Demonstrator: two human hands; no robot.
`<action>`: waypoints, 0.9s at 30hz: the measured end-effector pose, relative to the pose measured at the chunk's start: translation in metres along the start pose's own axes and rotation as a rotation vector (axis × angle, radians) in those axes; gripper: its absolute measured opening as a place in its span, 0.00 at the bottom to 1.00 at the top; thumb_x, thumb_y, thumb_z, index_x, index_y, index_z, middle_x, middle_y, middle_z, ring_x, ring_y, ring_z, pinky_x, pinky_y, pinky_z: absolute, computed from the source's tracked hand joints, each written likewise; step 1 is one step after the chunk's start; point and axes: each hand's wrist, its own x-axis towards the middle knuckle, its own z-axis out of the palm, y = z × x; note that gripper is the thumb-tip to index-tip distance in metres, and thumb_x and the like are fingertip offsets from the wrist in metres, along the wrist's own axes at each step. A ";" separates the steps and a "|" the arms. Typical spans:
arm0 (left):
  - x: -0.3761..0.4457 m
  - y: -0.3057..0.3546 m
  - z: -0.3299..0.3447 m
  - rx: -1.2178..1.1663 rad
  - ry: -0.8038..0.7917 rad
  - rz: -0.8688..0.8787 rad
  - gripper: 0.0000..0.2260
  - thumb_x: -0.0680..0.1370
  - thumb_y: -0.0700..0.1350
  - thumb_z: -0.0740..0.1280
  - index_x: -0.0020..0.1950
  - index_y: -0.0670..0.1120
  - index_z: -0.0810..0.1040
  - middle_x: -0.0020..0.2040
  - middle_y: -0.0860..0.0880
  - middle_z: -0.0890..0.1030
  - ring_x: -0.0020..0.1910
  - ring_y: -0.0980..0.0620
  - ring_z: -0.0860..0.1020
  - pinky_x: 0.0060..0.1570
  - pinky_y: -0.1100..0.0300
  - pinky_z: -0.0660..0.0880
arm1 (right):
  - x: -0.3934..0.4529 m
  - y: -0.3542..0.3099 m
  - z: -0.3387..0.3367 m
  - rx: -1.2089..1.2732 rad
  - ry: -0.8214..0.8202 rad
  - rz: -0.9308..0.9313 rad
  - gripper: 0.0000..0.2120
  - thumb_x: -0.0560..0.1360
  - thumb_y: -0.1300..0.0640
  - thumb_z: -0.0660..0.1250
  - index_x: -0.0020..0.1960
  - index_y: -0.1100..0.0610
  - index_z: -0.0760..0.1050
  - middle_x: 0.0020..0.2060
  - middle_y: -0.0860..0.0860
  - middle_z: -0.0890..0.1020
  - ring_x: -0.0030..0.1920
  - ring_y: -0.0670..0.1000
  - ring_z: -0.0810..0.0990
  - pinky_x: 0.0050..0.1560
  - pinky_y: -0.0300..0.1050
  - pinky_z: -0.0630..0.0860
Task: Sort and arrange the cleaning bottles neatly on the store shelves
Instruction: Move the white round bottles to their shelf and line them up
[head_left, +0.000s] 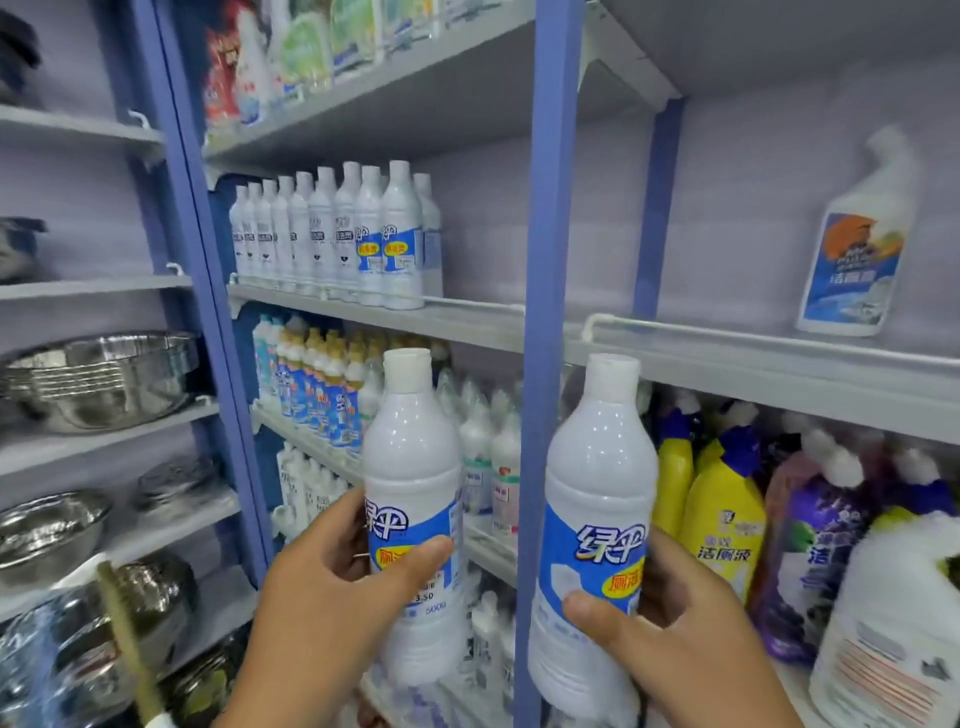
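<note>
My left hand (332, 587) grips a tall white bottle with a blue label (413, 467), upright, in front of the middle shelf unit. My right hand (670, 623) grips a second, matching white bottle (597, 478) beside the blue upright post. A row of several identical white bottles (337, 234) stands on the shelf (467, 319) above, filling its left half; the right half of that shelf is bare.
A lone angled-neck white cleaner bottle (857, 244) stands on the right unit's shelf (779, 364). Yellow (722, 504) and purple (815, 535) toilet cleaners crowd the shelf below. Steel bowls (98, 379) fill the left shelves. A blue post (545, 364) divides the units.
</note>
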 end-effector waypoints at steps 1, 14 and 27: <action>0.011 0.003 0.000 -0.002 0.006 0.014 0.17 0.68 0.40 0.80 0.51 0.57 0.83 0.43 0.60 0.87 0.41 0.62 0.84 0.35 0.75 0.76 | 0.011 -0.003 0.003 0.004 0.001 -0.012 0.30 0.52 0.47 0.82 0.53 0.33 0.81 0.48 0.45 0.88 0.49 0.49 0.87 0.54 0.50 0.81; 0.144 -0.005 0.009 -0.063 -0.093 0.048 0.20 0.65 0.37 0.80 0.52 0.54 0.85 0.43 0.55 0.88 0.40 0.59 0.85 0.41 0.63 0.80 | 0.091 -0.026 0.030 -0.031 0.047 -0.055 0.35 0.48 0.40 0.83 0.53 0.26 0.77 0.48 0.40 0.87 0.50 0.42 0.86 0.50 0.34 0.80; 0.298 0.005 -0.035 -0.231 -0.307 0.299 0.21 0.56 0.56 0.74 0.49 0.54 0.85 0.44 0.57 0.88 0.41 0.60 0.85 0.36 0.67 0.79 | 0.183 -0.060 0.120 -0.183 0.256 -0.199 0.33 0.46 0.35 0.80 0.51 0.29 0.79 0.47 0.41 0.88 0.49 0.43 0.87 0.49 0.39 0.83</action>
